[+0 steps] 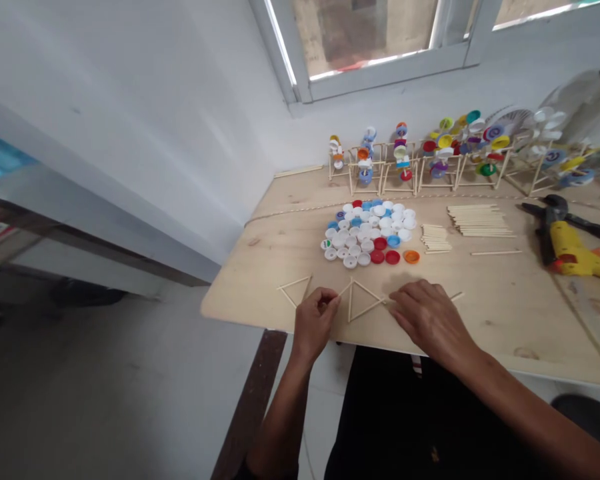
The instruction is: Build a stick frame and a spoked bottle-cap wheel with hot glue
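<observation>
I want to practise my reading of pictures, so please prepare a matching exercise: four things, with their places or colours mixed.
1. Cap pile
2. Glue gun
3. Stick triangle
4. Capped stick frames

A. between left hand and right hand
B. in a row near the wall
C. mostly white
D. mainly yellow

Pairs: 1-C, 2-D, 3-A, 4-B

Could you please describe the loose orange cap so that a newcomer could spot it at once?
On the wooden table, find the loose caps spread out. At their near right corner, just beyond the right hand, lies the orange cap, the only orange one among white, blue and red neighbours.
</observation>
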`<state>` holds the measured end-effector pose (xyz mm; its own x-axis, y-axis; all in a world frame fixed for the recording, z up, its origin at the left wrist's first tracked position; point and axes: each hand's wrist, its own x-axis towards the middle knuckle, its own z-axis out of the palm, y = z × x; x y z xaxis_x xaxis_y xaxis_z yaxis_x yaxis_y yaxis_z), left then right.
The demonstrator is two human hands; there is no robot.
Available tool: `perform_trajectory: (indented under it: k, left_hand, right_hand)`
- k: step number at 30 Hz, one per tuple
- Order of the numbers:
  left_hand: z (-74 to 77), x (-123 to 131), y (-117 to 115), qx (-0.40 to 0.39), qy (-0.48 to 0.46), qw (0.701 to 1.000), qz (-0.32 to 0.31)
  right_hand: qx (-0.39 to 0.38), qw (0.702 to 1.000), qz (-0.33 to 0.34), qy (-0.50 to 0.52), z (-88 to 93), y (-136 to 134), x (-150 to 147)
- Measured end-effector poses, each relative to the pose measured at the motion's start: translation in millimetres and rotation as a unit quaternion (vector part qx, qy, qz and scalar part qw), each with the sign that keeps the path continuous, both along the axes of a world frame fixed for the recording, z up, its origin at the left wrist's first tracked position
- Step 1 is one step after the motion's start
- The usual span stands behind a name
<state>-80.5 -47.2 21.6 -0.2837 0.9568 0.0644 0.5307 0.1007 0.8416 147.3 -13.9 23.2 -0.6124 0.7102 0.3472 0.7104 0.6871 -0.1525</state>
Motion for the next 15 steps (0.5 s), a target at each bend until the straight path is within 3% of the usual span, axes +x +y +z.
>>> perform_trajectory:
  k: [7,11,15]
  left_hand:
    - [-6.6,-2,5,0.003,-0.03,0.999,-0.013]
    - [-8.3,0,10,-0.01,-0.044,0.999,-0.027]
    - [-6.2,8,14,-0.011,-0.06,0.997,-0.045]
  right_hand:
    - [-0.019,0.998,-0.022,-0.051,-8.8,15,-27]
    - [-0.04,0.998,-0.02,-0.047,-4.6,18,-18]
    - [-0.116,0.993,-0.036,-0.013,7.6,18,3]
